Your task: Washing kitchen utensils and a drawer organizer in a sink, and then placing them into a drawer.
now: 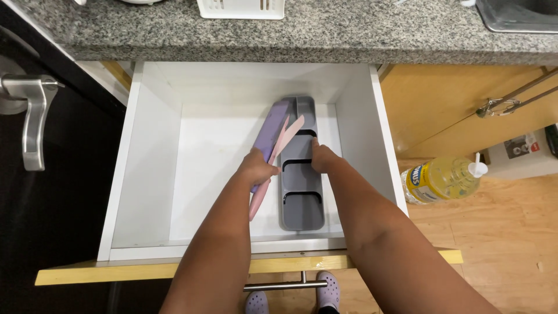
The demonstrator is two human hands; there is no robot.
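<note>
Over a pulled-out white drawer [145,174] with a wood-toned front edge, a person's left hand [258,167] curls its fingers around long flat purple and pink utensils [276,142], while the right hand [323,158] presses closed fingers against the edge of a grey plastic organiser [301,192]. The step in hand appears to be seating the utensils beside the stepped, smooth-walled compartments, and the next move likely calls for a steadied tray and careful angling. Beyond lies a speckled granite counter [349,35].
</note>
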